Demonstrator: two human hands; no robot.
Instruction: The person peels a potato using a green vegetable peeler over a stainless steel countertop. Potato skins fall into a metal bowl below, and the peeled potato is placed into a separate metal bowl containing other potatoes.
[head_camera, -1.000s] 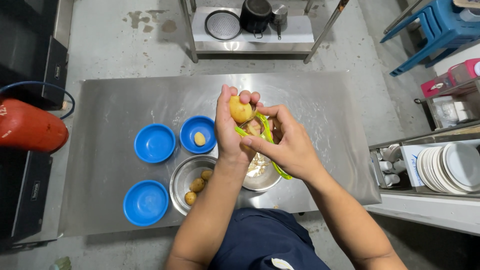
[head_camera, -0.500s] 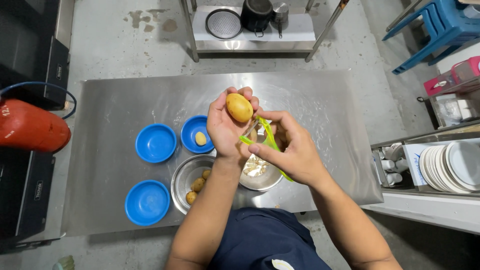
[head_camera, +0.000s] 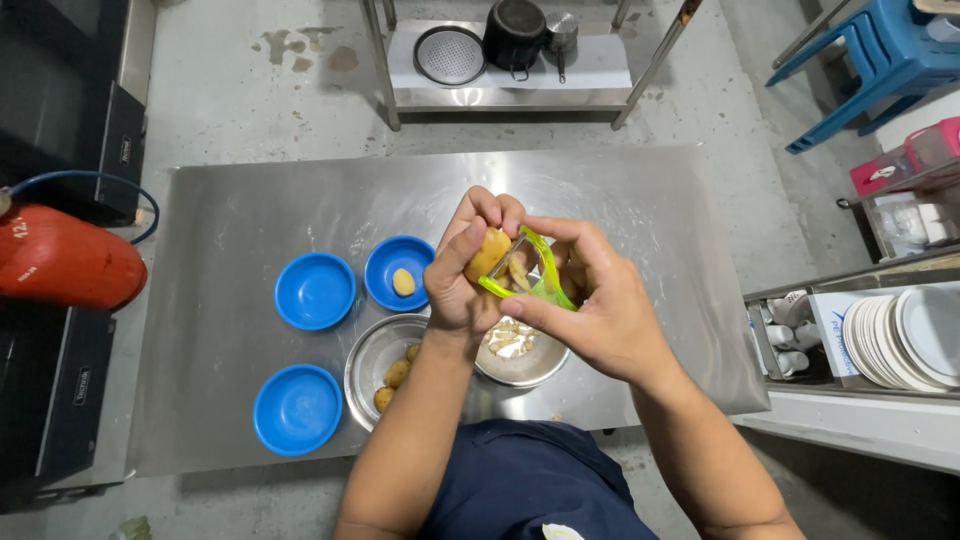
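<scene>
My left hand (head_camera: 464, 280) grips a small yellow-brown potato (head_camera: 488, 252) above the steel table (head_camera: 250, 230). My right hand (head_camera: 592, 300) holds a lime-green peeler (head_camera: 524, 272) with its blade laid against the potato's side. Directly below the hands a steel bowl (head_camera: 522, 355) holds pale peelings. A second steel bowl (head_camera: 372, 365) to its left holds several unpeeled potatoes (head_camera: 396, 374). One peeled potato (head_camera: 403, 282) lies in a blue bowl (head_camera: 384, 262).
Two more blue bowls (head_camera: 314, 290) (head_camera: 296, 408) sit left on the table. A red gas cylinder (head_camera: 60, 258) lies at far left. A steel rack with pots (head_camera: 515, 35) stands beyond the table. Stacked white plates (head_camera: 905, 335) and a blue stool (head_camera: 870, 60) are at right.
Both hands have dropped lower over the peelings bowl. The peeler has come up from beside the potato and now lies against its side.
</scene>
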